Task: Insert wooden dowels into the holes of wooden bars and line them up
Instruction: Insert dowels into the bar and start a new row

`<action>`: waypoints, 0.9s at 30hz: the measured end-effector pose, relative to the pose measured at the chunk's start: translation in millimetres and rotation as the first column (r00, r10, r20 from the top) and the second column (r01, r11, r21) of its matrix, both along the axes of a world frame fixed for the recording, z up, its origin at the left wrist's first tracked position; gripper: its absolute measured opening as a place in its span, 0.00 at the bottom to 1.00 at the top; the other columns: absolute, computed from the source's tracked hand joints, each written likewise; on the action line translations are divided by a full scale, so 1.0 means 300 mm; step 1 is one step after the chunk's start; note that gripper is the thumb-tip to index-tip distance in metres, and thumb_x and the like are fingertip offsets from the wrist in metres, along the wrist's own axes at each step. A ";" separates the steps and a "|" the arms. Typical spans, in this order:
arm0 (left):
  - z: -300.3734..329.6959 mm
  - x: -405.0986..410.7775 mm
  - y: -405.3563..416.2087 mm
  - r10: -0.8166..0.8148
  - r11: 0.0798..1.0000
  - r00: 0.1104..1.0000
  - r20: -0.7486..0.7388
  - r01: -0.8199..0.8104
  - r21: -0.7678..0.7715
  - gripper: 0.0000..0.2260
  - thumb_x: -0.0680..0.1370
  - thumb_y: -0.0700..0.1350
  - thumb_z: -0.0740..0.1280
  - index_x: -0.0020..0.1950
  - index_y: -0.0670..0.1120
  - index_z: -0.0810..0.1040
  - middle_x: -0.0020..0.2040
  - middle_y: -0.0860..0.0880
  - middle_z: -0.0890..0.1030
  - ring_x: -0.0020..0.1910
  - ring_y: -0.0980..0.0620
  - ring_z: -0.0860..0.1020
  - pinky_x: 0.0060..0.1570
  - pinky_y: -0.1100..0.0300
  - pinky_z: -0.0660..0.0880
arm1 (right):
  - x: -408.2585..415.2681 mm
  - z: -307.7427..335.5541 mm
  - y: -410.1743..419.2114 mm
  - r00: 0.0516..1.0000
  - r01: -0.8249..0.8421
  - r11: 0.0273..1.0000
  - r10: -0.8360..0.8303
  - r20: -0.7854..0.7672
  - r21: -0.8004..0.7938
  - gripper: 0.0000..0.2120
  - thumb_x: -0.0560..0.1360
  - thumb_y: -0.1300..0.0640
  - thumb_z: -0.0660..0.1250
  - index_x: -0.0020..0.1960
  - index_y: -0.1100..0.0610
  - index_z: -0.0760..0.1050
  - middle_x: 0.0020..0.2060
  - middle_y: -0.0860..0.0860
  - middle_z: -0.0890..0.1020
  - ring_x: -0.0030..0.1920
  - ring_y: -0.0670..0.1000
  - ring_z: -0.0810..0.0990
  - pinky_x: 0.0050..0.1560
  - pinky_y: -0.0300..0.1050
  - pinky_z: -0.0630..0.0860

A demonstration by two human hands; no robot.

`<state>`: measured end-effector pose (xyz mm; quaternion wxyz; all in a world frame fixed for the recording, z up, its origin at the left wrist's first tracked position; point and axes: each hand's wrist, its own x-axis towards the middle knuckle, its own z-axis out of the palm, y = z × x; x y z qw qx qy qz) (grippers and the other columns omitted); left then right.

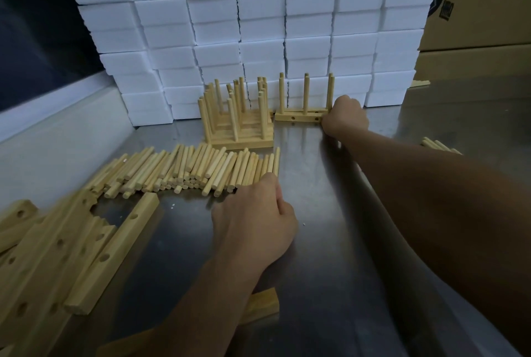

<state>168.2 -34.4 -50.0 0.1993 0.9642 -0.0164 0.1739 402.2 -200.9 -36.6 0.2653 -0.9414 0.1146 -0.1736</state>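
Observation:
A pile of loose wooden dowels (184,170) lies across the middle of the steel table (330,241). My left hand (253,219) reaches into the pile's right end, fingers curled among the dowels there. Drilled wooden bars (66,256) lie heaped at the front left. Against the foam wall stands a block of several finished bars with upright dowels (238,115). To its right, two bars with three upright dowels each (301,117) stand side by side. My right hand (344,118) grips their right end with curled fingers.
A wall of white foam blocks (258,26) closes the back. Cardboard boxes (474,12) stack at the right. More dowels (439,145) lie at the right behind my forearm. A bar (264,308) lies under my left forearm.

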 end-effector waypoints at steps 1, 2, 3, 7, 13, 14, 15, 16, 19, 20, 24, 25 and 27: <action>0.001 0.000 0.000 0.003 1.000 1.000 0.001 -0.003 0.000 0.03 0.78 0.50 0.61 0.45 0.56 0.70 0.32 0.54 0.78 0.35 0.57 0.75 0.33 0.59 0.63 | 0.001 0.000 0.001 1.000 0.005 1.000 -0.005 -0.004 0.007 0.05 0.76 0.61 0.67 0.48 0.57 0.71 0.50 0.56 0.80 0.49 0.58 0.81 0.53 0.53 0.80; 0.002 0.000 0.000 0.007 1.000 1.000 0.004 -0.007 0.000 0.03 0.78 0.50 0.61 0.45 0.56 0.70 0.32 0.54 0.78 0.35 0.58 0.75 0.32 0.59 0.62 | 0.002 -0.001 0.000 1.000 0.016 1.000 -0.016 0.000 0.010 0.04 0.75 0.61 0.68 0.48 0.58 0.72 0.49 0.56 0.80 0.49 0.58 0.81 0.51 0.52 0.80; 0.002 0.000 0.001 0.010 1.000 1.000 0.006 -0.010 0.000 0.03 0.78 0.50 0.61 0.44 0.56 0.70 0.32 0.55 0.77 0.34 0.59 0.74 0.32 0.60 0.61 | 0.001 -0.002 0.000 1.000 0.028 1.000 -0.028 0.012 0.008 0.04 0.76 0.61 0.68 0.49 0.58 0.73 0.49 0.56 0.81 0.49 0.58 0.81 0.50 0.50 0.80; 0.005 -0.003 -0.001 0.015 1.000 1.000 0.008 -0.015 -0.009 0.03 0.78 0.50 0.61 0.44 0.56 0.70 0.33 0.55 0.76 0.33 0.59 0.72 0.30 0.60 0.61 | -0.009 -0.020 0.002 0.999 0.035 0.993 -0.032 0.033 -0.113 0.03 0.78 0.60 0.65 0.49 0.58 0.70 0.53 0.57 0.78 0.55 0.60 0.79 0.48 0.50 0.72; 0.002 0.000 -0.003 0.038 0.999 0.999 0.015 -0.038 -0.003 0.04 0.78 0.51 0.61 0.43 0.56 0.69 0.33 0.56 0.75 0.32 0.61 0.69 0.30 0.61 0.56 | -0.037 -0.028 0.012 0.999 -0.025 0.961 0.031 0.017 -0.276 0.03 0.77 0.62 0.63 0.48 0.58 0.69 0.52 0.58 0.77 0.56 0.62 0.77 0.48 0.51 0.70; 0.001 0.001 -0.002 0.038 0.999 0.999 0.017 -0.038 -0.002 0.04 0.78 0.51 0.61 0.43 0.56 0.68 0.33 0.56 0.75 0.32 0.61 0.68 0.30 0.61 0.55 | -0.044 -0.026 0.024 0.999 -0.046 0.949 0.051 0.008 -0.311 0.03 0.77 0.63 0.63 0.50 0.59 0.71 0.51 0.57 0.76 0.55 0.62 0.77 0.49 0.52 0.71; 0.001 0.000 -0.002 0.037 0.999 0.999 0.018 -0.037 -0.001 0.04 0.78 0.51 0.61 0.43 0.56 0.68 0.33 0.56 0.74 0.32 0.61 0.68 0.30 0.61 0.55 | -0.049 -0.028 0.039 0.997 -0.076 0.937 0.081 0.000 -0.342 0.06 0.77 0.63 0.62 0.53 0.59 0.73 0.51 0.57 0.75 0.56 0.62 0.76 0.50 0.53 0.71; 0.001 0.000 -0.002 0.036 0.999 0.999 0.020 -0.036 0.000 0.04 0.78 0.51 0.61 0.43 0.56 0.69 0.33 0.56 0.74 0.32 0.61 0.68 0.30 0.61 0.55 | -0.056 -0.030 0.057 0.993 -0.117 0.926 0.120 -0.015 -0.359 0.09 0.78 0.62 0.60 0.57 0.58 0.73 0.52 0.57 0.75 0.57 0.62 0.75 0.52 0.54 0.71; 0.000 0.000 -0.001 0.032 0.999 0.999 0.017 -0.032 0.000 0.04 0.78 0.51 0.61 0.44 0.56 0.69 0.34 0.56 0.75 0.32 0.60 0.69 0.30 0.61 0.56 | -0.072 -0.037 0.087 0.973 -0.229 0.902 0.213 -0.085 -0.367 0.14 0.80 0.58 0.57 0.64 0.56 0.73 0.60 0.58 0.72 0.63 0.62 0.70 0.60 0.60 0.69; 0.001 0.002 -0.001 0.028 1.000 1.000 0.009 -0.028 0.001 0.03 0.78 0.50 0.61 0.44 0.56 0.69 0.34 0.55 0.75 0.33 0.60 0.69 0.30 0.61 0.57 | -0.077 -0.038 0.088 0.968 -0.248 0.897 0.222 -0.114 -0.365 0.15 0.81 0.57 0.56 0.65 0.55 0.73 0.61 0.58 0.70 0.64 0.62 0.68 0.61 0.61 0.68; 0.000 0.006 0.004 0.016 1.000 1.000 -0.015 -0.016 -0.001 0.03 0.77 0.50 0.61 0.44 0.55 0.69 0.34 0.55 0.77 0.35 0.57 0.73 0.31 0.58 0.61 | -0.112 -0.038 0.081 0.960 -0.266 0.897 0.214 -0.179 -0.354 0.18 0.81 0.54 0.54 0.67 0.56 0.72 0.66 0.59 0.67 0.67 0.63 0.64 0.64 0.61 0.63; -0.001 0.005 0.005 0.016 1.000 1.000 -0.018 -0.016 0.001 0.03 0.77 0.50 0.61 0.44 0.55 0.69 0.34 0.55 0.77 0.35 0.57 0.73 0.31 0.58 0.61 | -0.129 -0.039 0.085 0.959 -0.268 0.893 0.213 -0.187 -0.360 0.18 0.80 0.54 0.54 0.67 0.56 0.72 0.67 0.59 0.67 0.68 0.64 0.64 0.64 0.62 0.63; -0.001 0.007 0.006 0.020 1.000 1.000 -0.022 -0.020 0.004 0.03 0.77 0.50 0.61 0.44 0.55 0.69 0.34 0.55 0.77 0.35 0.56 0.73 0.31 0.58 0.61 | -0.167 -0.042 0.102 0.958 -0.276 0.881 0.217 -0.189 -0.384 0.18 0.79 0.55 0.55 0.66 0.58 0.72 0.68 0.60 0.68 0.68 0.64 0.65 0.65 0.61 0.63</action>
